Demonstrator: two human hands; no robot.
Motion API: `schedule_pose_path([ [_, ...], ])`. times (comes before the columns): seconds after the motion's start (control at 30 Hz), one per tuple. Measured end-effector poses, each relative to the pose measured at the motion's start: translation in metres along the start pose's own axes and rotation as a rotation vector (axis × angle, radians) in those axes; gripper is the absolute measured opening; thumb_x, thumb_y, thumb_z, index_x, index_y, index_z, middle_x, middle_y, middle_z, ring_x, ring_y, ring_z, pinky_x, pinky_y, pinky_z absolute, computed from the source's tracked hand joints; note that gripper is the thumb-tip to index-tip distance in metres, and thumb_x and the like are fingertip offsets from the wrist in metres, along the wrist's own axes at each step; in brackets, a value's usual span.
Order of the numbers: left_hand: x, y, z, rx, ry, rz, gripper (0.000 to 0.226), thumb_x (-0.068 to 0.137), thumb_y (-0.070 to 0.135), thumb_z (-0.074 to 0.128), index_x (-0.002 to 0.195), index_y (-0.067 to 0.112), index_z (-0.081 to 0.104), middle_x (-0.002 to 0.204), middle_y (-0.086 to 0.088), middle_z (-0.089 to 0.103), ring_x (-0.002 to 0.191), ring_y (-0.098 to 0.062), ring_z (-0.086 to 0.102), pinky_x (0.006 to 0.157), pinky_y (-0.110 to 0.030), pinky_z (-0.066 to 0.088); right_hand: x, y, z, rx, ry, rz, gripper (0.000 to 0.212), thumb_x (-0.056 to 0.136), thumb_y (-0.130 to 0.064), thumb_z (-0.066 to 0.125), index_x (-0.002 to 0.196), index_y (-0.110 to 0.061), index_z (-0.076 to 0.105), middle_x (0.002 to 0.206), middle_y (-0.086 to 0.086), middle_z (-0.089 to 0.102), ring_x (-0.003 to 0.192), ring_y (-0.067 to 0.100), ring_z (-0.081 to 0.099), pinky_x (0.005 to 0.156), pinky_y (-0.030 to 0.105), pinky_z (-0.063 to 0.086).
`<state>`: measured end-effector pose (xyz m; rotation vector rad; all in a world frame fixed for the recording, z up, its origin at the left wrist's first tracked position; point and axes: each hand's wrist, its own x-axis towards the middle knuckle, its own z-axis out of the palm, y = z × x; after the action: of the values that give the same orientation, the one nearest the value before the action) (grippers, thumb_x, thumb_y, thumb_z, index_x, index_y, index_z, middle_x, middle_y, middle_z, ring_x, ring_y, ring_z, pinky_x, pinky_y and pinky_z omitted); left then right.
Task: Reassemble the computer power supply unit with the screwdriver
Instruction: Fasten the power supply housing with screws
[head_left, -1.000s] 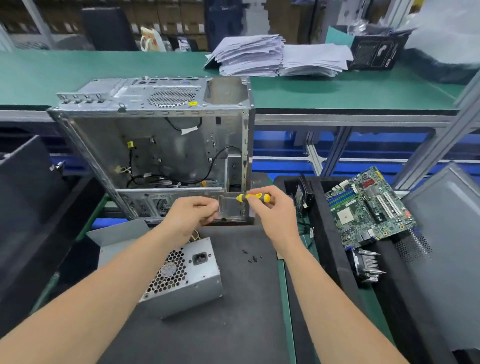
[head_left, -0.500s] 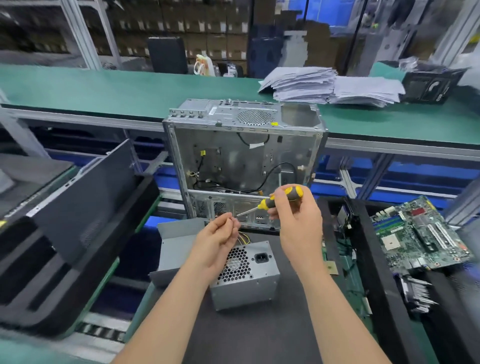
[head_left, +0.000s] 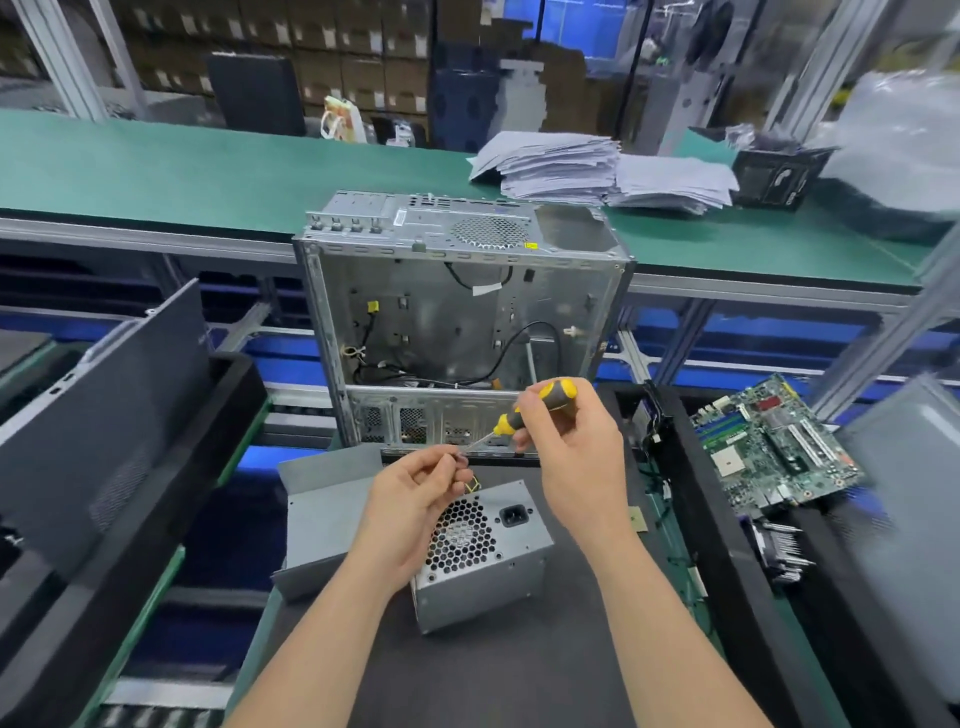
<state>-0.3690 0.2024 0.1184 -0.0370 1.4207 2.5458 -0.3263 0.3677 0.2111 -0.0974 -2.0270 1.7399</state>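
A grey power supply unit (head_left: 483, 564), with a honeycomb fan grille and a power socket facing me, lies on the dark mat. Its loose grey cover (head_left: 324, 514) sits to its left. My right hand (head_left: 576, 457) grips a yellow-and-black screwdriver (head_left: 540, 402), whose thin tip points down-left. My left hand (head_left: 415, 499) hovers above the unit and pinches a small dark screw (head_left: 461, 457) right at the screwdriver tip.
An open metal computer case (head_left: 462, 322) stands upright just behind the hands. A motherboard (head_left: 774, 441) lies in a black tray at the right, above a heatsink (head_left: 779, 545). Dark panels (head_left: 104, 405) lean at the left. Paper stacks (head_left: 597, 169) sit on the green bench.
Both hands came back from the case's lower front edge to above the power supply unit. The screwdriver tip now meets the screw in my left fingers. The view shifted left and up.
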Motion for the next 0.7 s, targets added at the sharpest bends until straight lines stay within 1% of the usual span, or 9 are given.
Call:
schedule_pose_path([
  [0.13,-0.004,0.003,0.003,0.033,-0.086,-0.010,0.012,0.086,0.010,0.071,0.095,0.011,0.079,0.095,-0.019,0.073,0.087,-0.023,0.073,0.078,-0.024,0.059,-0.004,-0.006,0.000,-0.003,0.075,0.034,0.027,0.098,-0.032,0.075,0.094,-0.010,0.059,0.079,0.005,0.077,0.066,0.020,0.074,0.066,0.027,0.060],
  [0.17,-0.005,0.003,0.003,0.039,-0.103,-0.009,0.012,0.086,0.010,0.071,0.093,0.013,0.080,0.096,-0.019,0.073,0.089,-0.024,0.073,0.079,-0.024,0.059,-0.004,-0.007,-0.002,0.007,0.068,0.046,0.026,0.098,-0.031,0.075,0.095,-0.010,0.060,0.079,0.006,0.076,0.066,0.021,0.073,0.066,0.030,0.061],
  [0.23,-0.004,0.002,0.002,0.063,-0.129,0.006,0.013,0.090,0.004,0.070,0.095,0.014,0.078,0.097,-0.019,0.071,0.091,-0.026,0.072,0.081,-0.025,0.058,-0.003,-0.008,-0.005,0.012,0.008,0.045,0.017,0.099,-0.023,0.073,0.098,-0.010,0.063,0.082,0.007,0.076,0.070,0.022,0.073,0.069,0.035,0.063],
  [0.3,-0.004,0.002,0.001,0.132,-0.148,0.035,0.021,0.095,-0.003,0.065,0.099,0.014,0.075,0.099,-0.016,0.071,0.093,-0.028,0.072,0.083,-0.028,0.057,-0.002,-0.008,-0.008,-0.004,-0.049,0.033,0.008,0.101,-0.019,0.070,0.100,-0.012,0.066,0.084,0.007,0.076,0.074,0.023,0.073,0.071,0.035,0.062],
  [0.37,-0.005,0.005,0.002,0.234,-0.178,0.074,0.023,0.096,-0.004,0.065,0.101,0.017,0.075,0.100,-0.014,0.074,0.097,-0.030,0.074,0.084,-0.030,0.057,-0.002,-0.009,-0.010,-0.002,-0.062,0.027,0.006,0.102,-0.019,0.068,0.100,-0.013,0.066,0.086,0.007,0.075,0.074,0.024,0.072,0.071,0.036,0.062],
  [0.47,-0.005,0.013,0.005,0.422,-0.242,0.144,0.024,0.093,0.001,0.072,0.100,0.024,0.075,0.102,-0.010,0.078,0.101,-0.025,0.075,0.088,-0.030,0.059,0.000,-0.011,-0.013,-0.017,-0.057,0.005,0.008,0.103,-0.020,0.066,0.100,-0.013,0.065,0.089,0.006,0.075,0.072,0.020,0.071,0.067,0.033,0.060],
  [0.53,-0.004,0.015,0.006,0.502,-0.258,0.161,0.026,0.091,0.003,0.075,0.098,0.027,0.076,0.102,-0.006,0.079,0.102,-0.023,0.075,0.091,-0.033,0.058,0.003,-0.011,-0.015,-0.027,-0.063,0.003,0.008,0.104,-0.022,0.066,0.099,-0.016,0.065,0.089,0.006,0.075,0.072,0.019,0.071,0.067,0.031,0.059],
  [0.63,0.000,0.016,0.007,0.570,-0.266,0.179,0.024,0.088,0.007,0.079,0.099,0.029,0.076,0.101,-0.004,0.080,0.102,-0.021,0.076,0.092,-0.038,0.058,0.008,-0.009,-0.018,-0.036,-0.081,0.006,0.009,0.103,-0.024,0.067,0.097,-0.019,0.065,0.089,0.005,0.075,0.074,0.024,0.071,0.067,0.029,0.059],
  [0.7,0.001,0.015,0.005,0.580,-0.279,0.168,0.022,0.091,0.012,0.077,0.104,0.030,0.076,0.102,-0.004,0.080,0.104,-0.020,0.075,0.094,-0.039,0.059,0.012,-0.007,-0.019,-0.028,-0.092,0.015,0.009,0.103,-0.025,0.067,0.096,-0.019,0.066,0.088,0.005,0.075,0.076,0.028,0.071,0.067,0.026,0.057],
])
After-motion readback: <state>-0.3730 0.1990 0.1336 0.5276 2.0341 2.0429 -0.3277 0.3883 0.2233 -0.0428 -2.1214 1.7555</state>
